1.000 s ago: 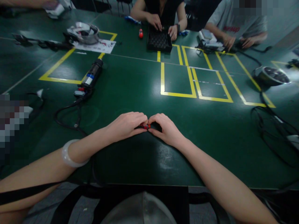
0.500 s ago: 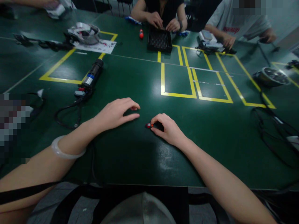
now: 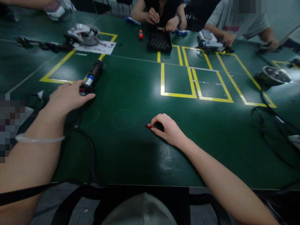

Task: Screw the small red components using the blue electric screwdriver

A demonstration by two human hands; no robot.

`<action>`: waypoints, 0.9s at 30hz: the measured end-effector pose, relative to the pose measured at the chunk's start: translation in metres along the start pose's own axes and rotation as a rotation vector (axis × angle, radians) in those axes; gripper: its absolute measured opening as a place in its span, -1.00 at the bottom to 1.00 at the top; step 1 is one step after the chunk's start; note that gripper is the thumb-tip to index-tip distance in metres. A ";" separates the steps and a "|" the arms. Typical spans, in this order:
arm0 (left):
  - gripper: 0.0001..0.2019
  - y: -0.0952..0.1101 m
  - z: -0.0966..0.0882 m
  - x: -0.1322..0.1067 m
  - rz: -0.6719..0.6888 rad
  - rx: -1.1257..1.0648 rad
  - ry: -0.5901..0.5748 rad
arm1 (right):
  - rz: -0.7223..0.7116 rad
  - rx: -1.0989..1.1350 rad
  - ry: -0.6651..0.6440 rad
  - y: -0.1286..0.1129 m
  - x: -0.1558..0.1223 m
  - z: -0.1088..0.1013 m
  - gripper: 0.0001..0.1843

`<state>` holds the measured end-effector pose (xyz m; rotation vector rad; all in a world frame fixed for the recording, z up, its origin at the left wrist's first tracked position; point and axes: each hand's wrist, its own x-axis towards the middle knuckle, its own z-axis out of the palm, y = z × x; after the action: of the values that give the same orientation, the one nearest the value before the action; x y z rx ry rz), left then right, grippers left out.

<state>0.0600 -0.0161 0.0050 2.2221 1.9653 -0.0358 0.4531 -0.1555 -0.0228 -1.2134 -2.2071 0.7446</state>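
My left hand [image 3: 67, 95] is at the near end of a corded tool [image 3: 92, 75], a black cylinder with a silver and blue band. Its thumb is spread away from the fingers, with the tool's end between them; whether they touch it is hard to tell. On the table in front of me, my right hand [image 3: 165, 128] pinches a small red and black piece [image 3: 148, 125] between thumb and fingertips. The piece lies on its side, too small to make out its kind.
Yellow tape [image 3: 178, 95] marks rectangles on the green table [image 3: 131, 156]. Across from me, a person's hands work at a black tray [image 3: 159, 43] beside a red object [image 3: 141, 34]. A silver round container [image 3: 273, 76] and black cables [image 3: 264, 125] lie at the right.
My left hand has moved left and away from me, from near the small piece to the corded tool. My right hand stays put, holding the red and black piece.
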 end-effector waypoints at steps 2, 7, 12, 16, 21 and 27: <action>-0.02 0.009 -0.001 0.000 -0.154 0.075 0.020 | 0.001 -0.003 0.001 0.000 0.000 0.000 -0.88; -0.16 0.044 0.000 -0.008 -0.203 0.145 0.036 | -0.008 -0.004 0.004 0.001 0.000 0.000 -0.88; -0.21 0.080 0.004 -0.025 -0.069 0.177 0.032 | -0.003 0.003 0.009 0.001 0.001 0.001 -0.87; -0.19 0.120 0.007 -0.045 0.060 0.240 0.034 | -0.017 0.012 0.028 0.002 0.001 0.001 -0.87; -0.22 0.163 0.011 -0.071 0.218 0.309 -0.001 | -0.051 0.019 0.054 0.000 0.000 0.001 -0.90; -0.16 0.183 0.015 -0.093 0.395 0.289 -0.096 | -0.118 0.004 0.062 -0.006 -0.003 0.001 -0.90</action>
<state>0.2302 -0.1309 0.0235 2.6936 1.5216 -0.3883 0.4506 -0.1606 -0.0202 -1.0792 -2.2039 0.6550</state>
